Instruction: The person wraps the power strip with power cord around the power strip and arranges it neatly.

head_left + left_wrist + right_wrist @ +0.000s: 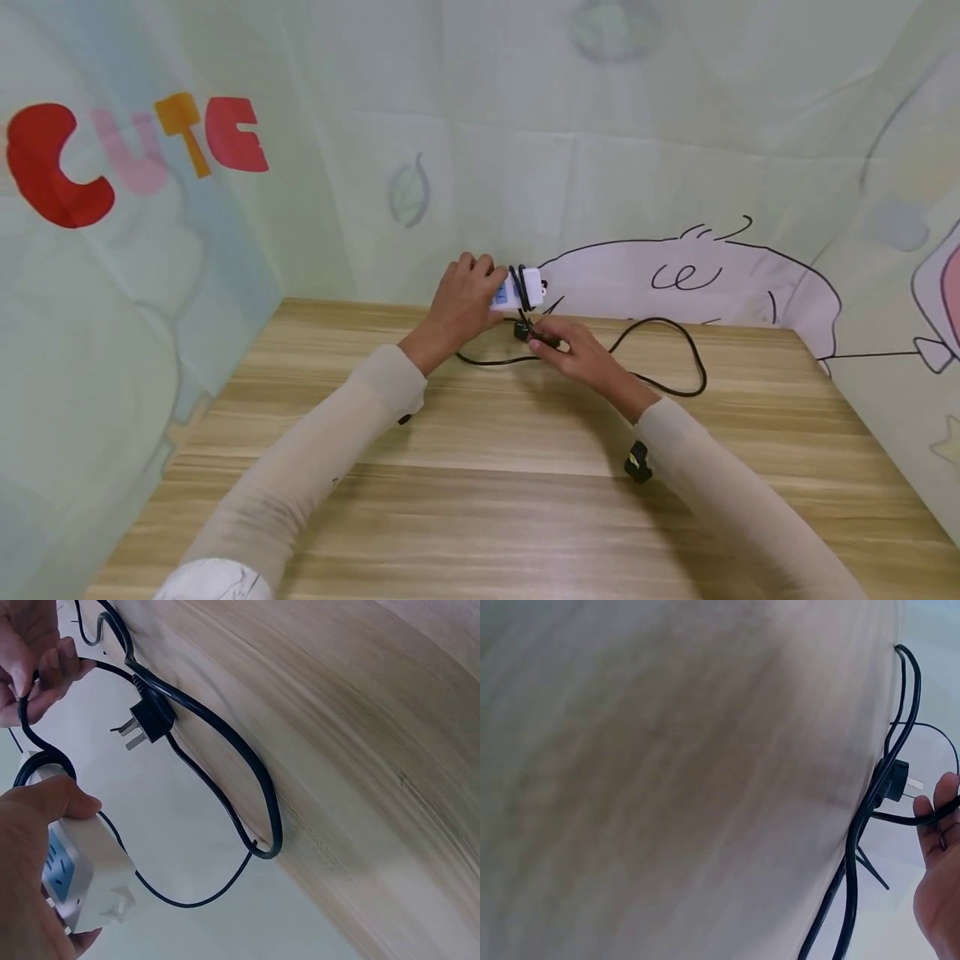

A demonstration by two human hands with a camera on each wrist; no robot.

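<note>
My left hand grips one end of a white power strip with blue socket faces, holding it up near the table's back edge. Black cord is wound around the strip's other end. Close by on the right, my right hand holds a stretch of that cord between thumb and fingers, as the left wrist view shows. A black plug with metal prongs is beside the right hand, by the tabletop. In the right wrist view, the cord crosses the right hand's fingers.
A loose loop of cord spreads over the wooden table to the right. Printed fabric with cartoon drawings hangs behind the table and along both sides. A small black device sits at the right wrist.
</note>
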